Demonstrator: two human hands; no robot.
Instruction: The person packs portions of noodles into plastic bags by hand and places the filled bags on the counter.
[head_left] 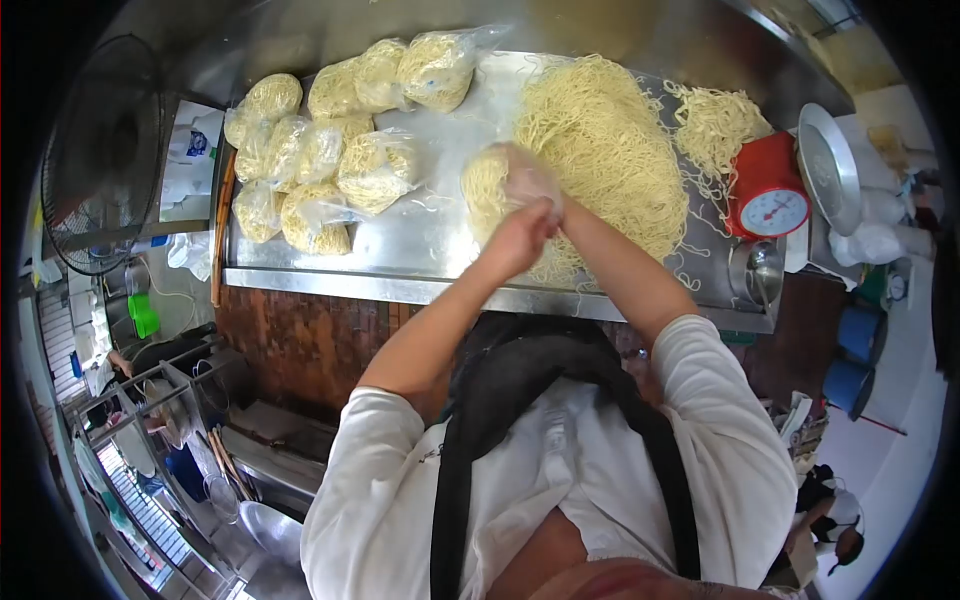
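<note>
Smooth metal table (415,243), plastic bags (378,172) (glossy, crinkled), matt cloth apron (520,354).

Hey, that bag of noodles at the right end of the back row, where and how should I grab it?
I'd pinch the bag of noodles by its loose plastic tail, coming from the right. The tail flares out on that side, beyond the rounded bundle, while a neighbouring bag crowds its left.

On our long silver metal tray (440,235), rounded clear plastic bags of pale yellow noodles (375,172) lie left of a broad pale yellow noodle heap (605,150); right of that, we have a boxy red dial scale (768,190) behind a round silver metal bowl (762,265).
</note>
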